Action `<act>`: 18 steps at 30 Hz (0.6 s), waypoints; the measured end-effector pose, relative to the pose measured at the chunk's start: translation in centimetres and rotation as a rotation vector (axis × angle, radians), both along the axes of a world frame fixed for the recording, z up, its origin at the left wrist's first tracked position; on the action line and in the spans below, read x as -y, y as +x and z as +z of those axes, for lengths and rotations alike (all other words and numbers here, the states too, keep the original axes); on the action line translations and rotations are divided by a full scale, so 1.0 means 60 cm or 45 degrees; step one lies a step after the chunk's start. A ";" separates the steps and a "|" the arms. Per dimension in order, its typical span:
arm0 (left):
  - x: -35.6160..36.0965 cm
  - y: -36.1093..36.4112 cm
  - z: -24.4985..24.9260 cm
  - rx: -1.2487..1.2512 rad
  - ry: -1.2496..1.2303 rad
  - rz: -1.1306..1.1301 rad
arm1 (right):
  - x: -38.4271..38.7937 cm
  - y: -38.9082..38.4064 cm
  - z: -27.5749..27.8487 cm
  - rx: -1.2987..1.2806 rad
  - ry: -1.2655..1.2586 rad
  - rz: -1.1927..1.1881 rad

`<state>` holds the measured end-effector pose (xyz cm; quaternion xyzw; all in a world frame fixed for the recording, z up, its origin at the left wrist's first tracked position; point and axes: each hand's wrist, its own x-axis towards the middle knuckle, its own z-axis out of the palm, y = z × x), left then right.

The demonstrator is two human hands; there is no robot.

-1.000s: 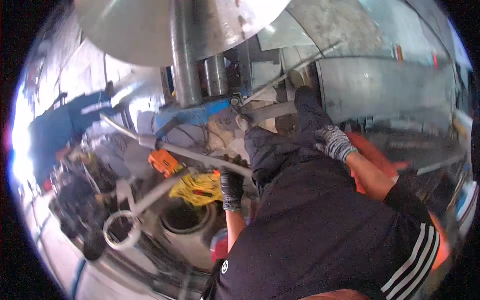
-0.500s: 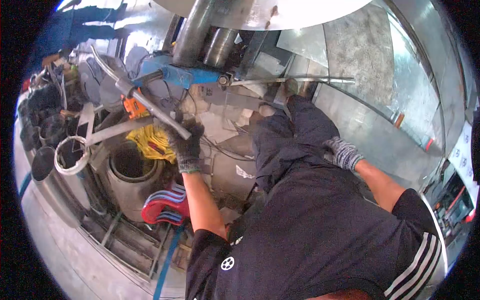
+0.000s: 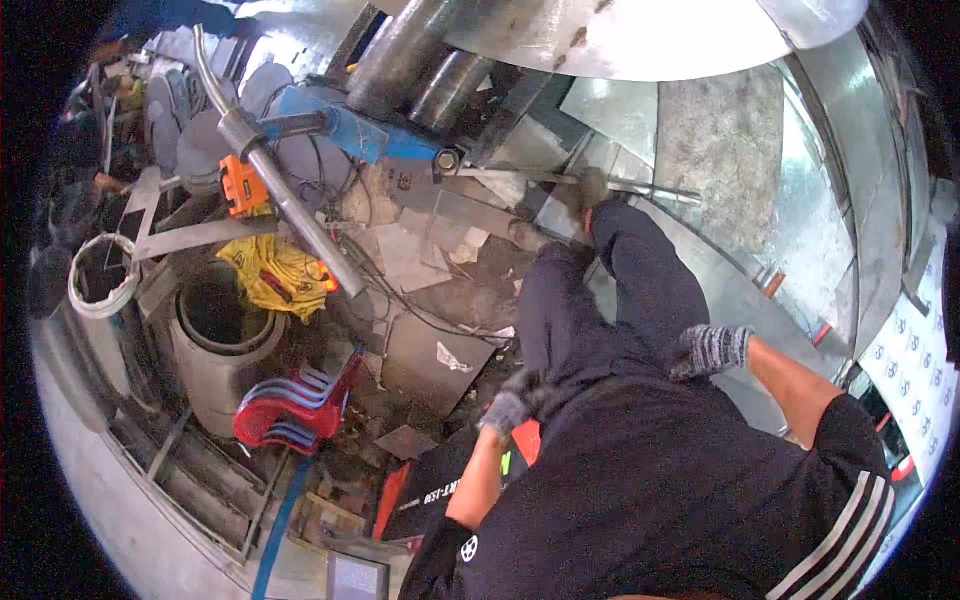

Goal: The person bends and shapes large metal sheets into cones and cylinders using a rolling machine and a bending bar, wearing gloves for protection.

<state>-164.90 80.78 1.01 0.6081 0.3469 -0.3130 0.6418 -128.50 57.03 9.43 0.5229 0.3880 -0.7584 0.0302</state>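
My left hand (image 3: pixel 512 402), in a grey knitted glove with a dark palm, is beside my hip at the dark trousers (image 3: pixel 570 330). Its fingers are blurred against the cloth. On my right thigh lies my right hand (image 3: pixel 712 352), gloved the same way, fingers stretched out and holding nothing. A long steel bar (image 3: pixel 300 215) with a bent upper end slants down at the left, apart from both hands. Behind it are an orange tool-like piece (image 3: pixel 243 186) and a blue metal arm (image 3: pixel 335 130). Yellow cloth or gloves (image 3: pixel 265 275) lie on a round metal pipe (image 3: pixel 225 345).
Red and grey curved pieces (image 3: pixel 290 410) stand beside the pipe. Cut metal sheets (image 3: pixel 720 140) lean at the right. Scrap plates (image 3: pixel 430 360) and a cable (image 3: pixel 410 305) cover the floor. A big pale round disc (image 3: pixel 660 40) overhangs the top.
My left hand has moved from the lower end of the steel bar back to my hip. My right hand stays on the thigh. The view has shifted.
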 end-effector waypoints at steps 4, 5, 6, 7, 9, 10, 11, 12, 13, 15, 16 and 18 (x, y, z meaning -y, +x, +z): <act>0.037 -0.098 0.032 -0.238 -0.619 0.267 | -0.042 0.061 -0.247 -0.118 0.226 -0.590; 0.050 -0.106 0.020 -0.260 -0.665 0.289 | -0.080 0.087 -0.300 -0.155 0.318 -0.732; 0.034 -0.045 0.035 -0.388 -0.682 0.065 | -0.136 0.104 -0.367 -0.008 0.779 -0.632; 0.033 -0.031 -0.001 -0.398 -0.673 0.081 | -0.209 0.133 -0.367 -0.048 0.723 -0.901; 0.015 0.017 -0.095 -0.361 -0.619 0.529 | -0.313 0.165 -0.414 -0.371 0.257 -1.431; -0.005 0.055 -0.135 -0.302 -0.524 0.735 | -0.343 0.168 -0.463 -0.563 -0.193 -1.740; -0.055 0.130 -0.159 -0.063 -0.179 0.630 | -0.365 0.159 -0.547 -0.671 -0.328 -1.852; -0.106 0.208 -0.182 0.118 0.289 0.465 | -0.386 0.149 -0.632 -0.769 -0.468 -1.968; -0.156 0.285 -0.205 0.201 0.762 0.335 | -0.413 0.136 -0.704 -0.718 -0.535 -1.957; -0.249 0.386 -0.314 0.283 1.157 0.364 | -0.466 0.110 -0.840 -0.632 -0.583 -1.945; -0.283 0.428 -0.365 0.321 1.336 0.359 | -0.487 0.102 -0.874 -0.664 -0.576 -1.957; -0.327 0.474 -0.460 0.343 1.518 0.360 | -0.527 0.077 -0.948 -0.788 -0.593 -1.971</act>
